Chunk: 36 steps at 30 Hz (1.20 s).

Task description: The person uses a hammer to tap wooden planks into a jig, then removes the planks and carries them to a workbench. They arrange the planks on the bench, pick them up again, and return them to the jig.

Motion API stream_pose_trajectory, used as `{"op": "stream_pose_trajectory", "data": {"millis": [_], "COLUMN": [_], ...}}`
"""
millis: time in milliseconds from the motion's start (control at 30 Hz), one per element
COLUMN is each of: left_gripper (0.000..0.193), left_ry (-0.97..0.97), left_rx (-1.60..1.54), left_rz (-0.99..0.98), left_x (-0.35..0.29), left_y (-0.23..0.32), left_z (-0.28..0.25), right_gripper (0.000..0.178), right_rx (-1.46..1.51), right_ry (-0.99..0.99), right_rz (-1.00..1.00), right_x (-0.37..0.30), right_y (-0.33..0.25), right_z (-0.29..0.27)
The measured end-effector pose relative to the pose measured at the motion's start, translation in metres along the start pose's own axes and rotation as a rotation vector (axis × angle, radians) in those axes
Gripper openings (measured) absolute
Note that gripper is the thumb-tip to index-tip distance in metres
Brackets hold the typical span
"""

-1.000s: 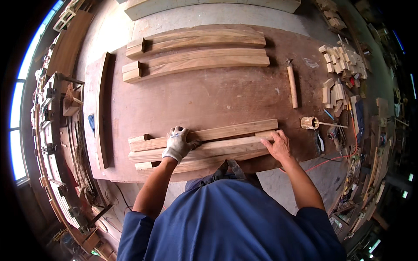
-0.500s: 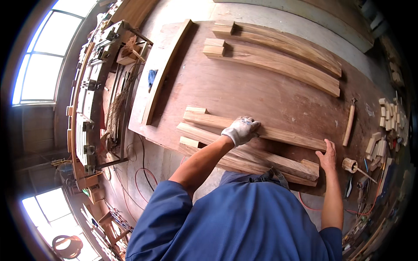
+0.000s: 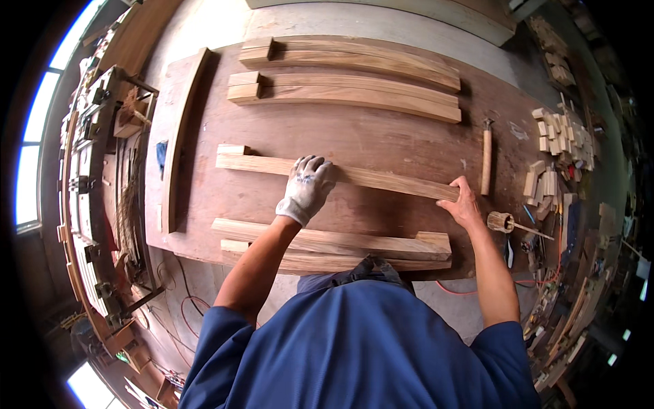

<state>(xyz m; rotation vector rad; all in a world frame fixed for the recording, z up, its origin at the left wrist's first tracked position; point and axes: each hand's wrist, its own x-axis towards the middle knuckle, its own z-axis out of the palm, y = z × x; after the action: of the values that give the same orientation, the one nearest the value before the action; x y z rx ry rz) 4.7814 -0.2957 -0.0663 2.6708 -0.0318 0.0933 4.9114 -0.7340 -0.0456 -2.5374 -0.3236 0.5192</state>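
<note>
A long wooden beam (image 3: 392, 180) with a block-like end at its left lies across the middle of the table. My left hand (image 3: 308, 181), in a pale work glove, is closed over it left of centre, fingers wrapped over its far edge. At the beam's right end, my bare right hand (image 3: 463, 203) grips it between thumb and fingers. Nearer my body, more wooden beams (image 3: 320, 240) lie side by side along the table's near edge. Two pairs of similar beams (image 3: 361, 94) rest at the far side.
The brown tabletop (image 3: 286, 129) carries a long board (image 3: 182, 146) at its left. To the right lie a hammer (image 3: 486, 157), a wooden mallet (image 3: 501, 221) and stacked small blocks (image 3: 562, 136). A clamp rack (image 3: 85, 184) stands left of the table; a red hose (image 3: 446, 289) runs near its edge.
The held beam has moved away from the near beams, leaving a wider gap, with both hands still on it. The whole view has turned and shifted.
</note>
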Motion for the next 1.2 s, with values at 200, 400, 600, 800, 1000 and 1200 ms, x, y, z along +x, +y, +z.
{"op": "stream_pose_trajectory", "data": {"millis": [200,400,600,800,1000,1200], "left_gripper": [0.080,0.069,0.051,0.053,0.068,0.063], "left_ry": [-0.053,-0.032,0.005,0.057,-0.090,-0.113], "left_rx": [0.034,0.173,0.181,0.245,0.155,-0.021], "left_rz": [0.033,-0.003,0.064,0.050,0.052,0.094], "left_x": [-0.015,0.000,-0.011,-0.011,-0.014,-0.088], "left_y": [0.038,0.029,0.006,0.006,0.013,0.038], "left_z": [0.013,0.001,0.007,0.020,0.020,0.006], "right_gripper": [0.070,0.057,0.058,0.094,0.092,0.063], "right_rx": [0.127,-0.393,-0.411,-0.197,-0.240,-0.150], "right_ry": [-0.246,0.286,0.471,0.293,0.295,0.051], "right_rz": [-0.001,-0.329,-0.387,-0.223,-0.162,0.082], "right_x": [-0.003,-0.008,-0.021,-0.038,-0.042,-0.093], "right_y": [0.005,-0.023,-0.017,0.024,0.015,0.044], "right_z": [-0.019,-0.002,0.013,0.028,0.035,0.042]}}
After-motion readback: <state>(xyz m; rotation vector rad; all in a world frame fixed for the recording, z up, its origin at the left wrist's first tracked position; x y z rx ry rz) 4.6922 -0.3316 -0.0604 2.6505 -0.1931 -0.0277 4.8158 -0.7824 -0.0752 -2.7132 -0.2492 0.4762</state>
